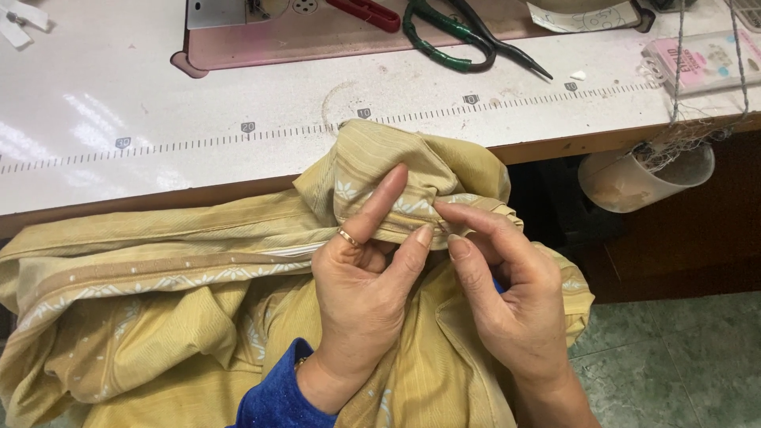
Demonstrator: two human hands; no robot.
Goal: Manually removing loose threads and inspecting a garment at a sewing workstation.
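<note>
At the far left corner of the white table [119,95] lies a small white scrap [20,20], and a printed ruler strip [254,135] runs across the tabletop from left to right. Below the near edge of the table, a mustard-yellow striped fabric [143,317] with a pale leaf-patterned band spills from the left side of the scene toward the middle, bunched in folds. Far behind it sits the pinkish base of a sewing machine [317,36], with a red-handled tool [365,12] and green-handled scissors [452,40] resting on it.

In the middle, the left hand [361,293], with a gold ring [347,236] on one finger and a blue sleeve [281,396] at the wrist, is closed on a folded edge of the fabric: the index finger lies on top and the thumb presses from the near side. Just to its right, the right hand [507,293] pinches the same folded edge between fingertip and thumb, the two hands almost touching. The pinched fold sits just at the near edge of the table, raised above the rest of the cloth.

Further right, a pale plastic cup [634,178] hangs under the table edge with loose threads [674,143] trailing over it, and a pink and white packet [697,59] lies on the far right of the tabletop. Green floor tiles [682,357] show at the near right
</note>
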